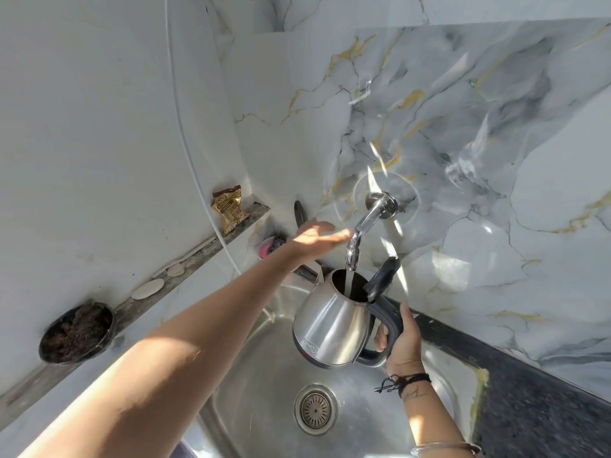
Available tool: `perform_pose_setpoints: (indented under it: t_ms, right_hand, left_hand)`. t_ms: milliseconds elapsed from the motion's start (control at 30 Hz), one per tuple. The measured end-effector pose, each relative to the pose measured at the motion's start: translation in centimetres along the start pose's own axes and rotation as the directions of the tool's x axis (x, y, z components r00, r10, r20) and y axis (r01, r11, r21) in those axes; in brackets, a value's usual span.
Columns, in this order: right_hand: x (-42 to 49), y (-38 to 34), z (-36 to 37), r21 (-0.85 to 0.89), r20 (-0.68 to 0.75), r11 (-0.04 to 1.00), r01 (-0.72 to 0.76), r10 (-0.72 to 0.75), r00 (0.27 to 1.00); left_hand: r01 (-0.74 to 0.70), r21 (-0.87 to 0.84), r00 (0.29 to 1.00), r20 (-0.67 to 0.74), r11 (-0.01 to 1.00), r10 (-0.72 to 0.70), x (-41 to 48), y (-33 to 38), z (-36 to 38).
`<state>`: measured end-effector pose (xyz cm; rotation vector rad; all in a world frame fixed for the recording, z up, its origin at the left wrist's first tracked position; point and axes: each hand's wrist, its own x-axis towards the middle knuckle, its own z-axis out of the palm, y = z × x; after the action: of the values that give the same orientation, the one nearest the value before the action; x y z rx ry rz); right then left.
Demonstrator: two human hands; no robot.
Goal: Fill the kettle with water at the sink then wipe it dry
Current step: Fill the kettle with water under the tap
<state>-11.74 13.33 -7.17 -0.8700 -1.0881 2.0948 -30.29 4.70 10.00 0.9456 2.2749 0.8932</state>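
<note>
The right hand (401,342) was wrapped around the black handle of the kettle (334,325), holding it tilted over the sink (264,375) with its lid (383,276) flipped up. A stream of water ran from the tap (360,233) straight into the kettle's open mouth. The left hand (319,239) was stretched out flat toward the tap, fingers loosely extended and gripping nothing, its tips just beside the spout. The drain (315,409) lay below the kettle. On the ledge (185,262) to the left sat a dark bowl (77,332) and a packet (229,208).
</note>
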Motion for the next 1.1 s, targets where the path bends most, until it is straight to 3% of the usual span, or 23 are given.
perform_pose_setpoints:
  t_ms: [67,133,200,267,400,500,600,900,1100]
  right_hand:
    - [0.1,0.0,-0.1,0.018,-0.001,1.000,-0.004,0.004,1.000]
    - [0.3,-0.1,0.0,0.021,0.002,1.000,-0.004,0.004,1.000]
    - [0.3,-0.2,0.2,0.025,0.003,1.000,-0.011,0.011,1.000]
    - [0.4,-0.4,0.5,0.033,0.011,0.999,-0.001,0.001,1.000]
    - [0.5,-0.8,1.1,0.062,0.038,0.997,0.042,-0.045,0.998]
    - [0.3,-0.8,1.4,0.038,0.048,0.998,0.052,-0.054,0.997]
    - [0.2,-0.5,1.2,0.021,0.055,0.998,0.054,-0.056,0.997]
    - [0.0,-0.5,0.6,0.054,0.064,0.997,0.057,-0.061,0.996]
    - [-0.3,-0.7,0.4,0.035,0.057,0.999,0.027,-0.029,0.998]
  left_hand:
    - [-0.049,-0.075,0.941,-0.337,0.996,0.021,-1.4,-2.2,0.0]
    - [-0.024,0.051,0.881,-0.472,0.998,0.046,-4.0,-5.3,0.6]
    - [-0.122,0.158,0.883,-0.433,0.980,0.180,-7.2,-8.8,1.6]
    - [-0.226,0.155,0.902,-0.340,0.962,0.267,-10.3,-12.1,2.6]
    - [-0.209,0.506,0.952,-0.089,0.837,0.292,-14.5,-18.4,3.8]
    - [-0.235,0.615,0.952,-0.011,0.753,0.306,-15.8,-20.4,3.6]
    - [-0.253,0.680,0.941,0.007,0.688,0.339,-16.1,-20.9,3.3]
    - [-0.276,0.662,0.930,0.001,0.697,0.367,-13.5,-18.8,2.8]
    - [-0.292,0.546,0.893,-0.138,0.785,0.429,-11.2,-16.0,2.5]
